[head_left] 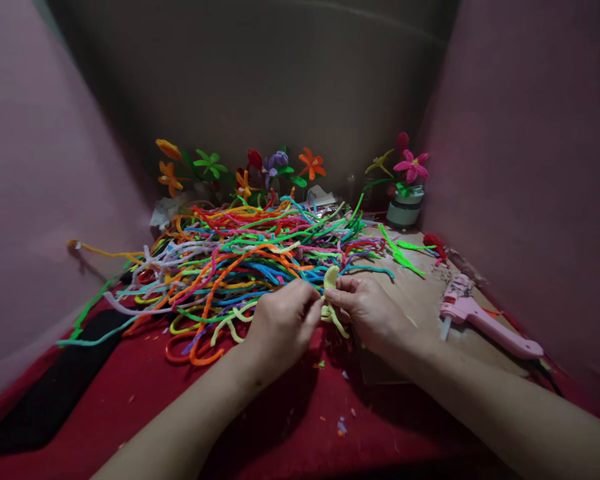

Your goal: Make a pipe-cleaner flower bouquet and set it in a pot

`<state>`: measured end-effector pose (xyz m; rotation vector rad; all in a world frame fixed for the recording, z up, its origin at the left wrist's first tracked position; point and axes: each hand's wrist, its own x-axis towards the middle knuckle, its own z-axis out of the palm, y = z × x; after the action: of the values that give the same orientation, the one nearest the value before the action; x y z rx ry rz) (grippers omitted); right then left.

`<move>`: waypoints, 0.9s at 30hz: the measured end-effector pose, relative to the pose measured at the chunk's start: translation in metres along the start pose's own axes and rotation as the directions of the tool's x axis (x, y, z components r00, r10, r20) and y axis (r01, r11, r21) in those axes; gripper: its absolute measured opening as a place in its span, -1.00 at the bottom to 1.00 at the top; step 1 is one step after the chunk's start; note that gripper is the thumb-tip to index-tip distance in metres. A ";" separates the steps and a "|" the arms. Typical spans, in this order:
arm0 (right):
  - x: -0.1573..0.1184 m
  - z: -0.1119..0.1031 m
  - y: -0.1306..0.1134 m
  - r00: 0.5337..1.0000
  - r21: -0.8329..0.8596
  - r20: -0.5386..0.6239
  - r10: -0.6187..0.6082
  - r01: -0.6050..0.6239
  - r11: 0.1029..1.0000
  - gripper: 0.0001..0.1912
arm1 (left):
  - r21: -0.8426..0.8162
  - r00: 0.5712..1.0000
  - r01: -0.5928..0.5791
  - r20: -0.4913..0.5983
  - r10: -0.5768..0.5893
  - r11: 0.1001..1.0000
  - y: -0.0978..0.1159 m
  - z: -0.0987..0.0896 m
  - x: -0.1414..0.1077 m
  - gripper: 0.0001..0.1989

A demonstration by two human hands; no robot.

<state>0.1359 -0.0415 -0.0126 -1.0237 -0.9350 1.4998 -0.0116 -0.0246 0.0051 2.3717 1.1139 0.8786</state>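
Note:
Both my hands meet over the front of a heap of coloured pipe cleaners (260, 267). Between them is a pale yellow pipe cleaner piece (331, 276), bent into a petal-like loop at the top with a tail hanging below. My right hand (367, 307) pinches it with thumb and fingers. Close against its left side, my left hand (286, 317) has its fingers closed at the same piece; its fingertips are partly hidden.
A pink glue gun (490, 323) lies on a brown board (420, 287) at right. Pipe-cleaner flowers stand along the back, one pink flower (411, 167) in a small jar (405, 208). A black strip (55, 387) lies at left on the red cloth (260, 427), among scattered scraps.

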 end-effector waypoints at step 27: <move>-0.008 0.005 -0.014 0.998 0.070 0.004 -0.057 0.057 0.996 -0.79 | -0.628 0.780 0.614 0.576 -0.244 0.479 0.003 -0.005 0.008 -0.76</move>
<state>0.1363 -0.0478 0.0030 -0.9347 -0.9025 1.4787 -0.0087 -0.0199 0.0136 1.3042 0.8269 0.4692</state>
